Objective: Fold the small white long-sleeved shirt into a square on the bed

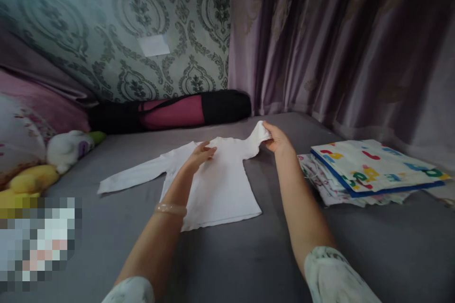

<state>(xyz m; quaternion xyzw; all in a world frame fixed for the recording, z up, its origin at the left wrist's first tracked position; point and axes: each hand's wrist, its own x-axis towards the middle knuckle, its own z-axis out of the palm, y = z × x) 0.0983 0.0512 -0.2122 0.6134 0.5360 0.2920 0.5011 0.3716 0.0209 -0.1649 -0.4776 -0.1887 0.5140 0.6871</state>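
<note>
A small white long-sleeved shirt (223, 184) lies spread on the grey bed sheet, its left-hand sleeve stretched out flat. My right hand (277, 137) grips the end of the other sleeve and holds it raised off the sheet, so that sleeve is bent upward. Over the upper chest of the shirt is my left hand (202, 155), fingers extended and apart, with nothing held in them. Whether its fingertips touch the fabric I cannot tell. A pale bangle (170, 209) circles my left wrist.
A stack of folded cloths (377, 165) with a colourful print on top sits at the right. Plush toys (67, 149) lie at the left. A long black and red bag (174, 111) rests along the wall, beside purple curtains (302, 33).
</note>
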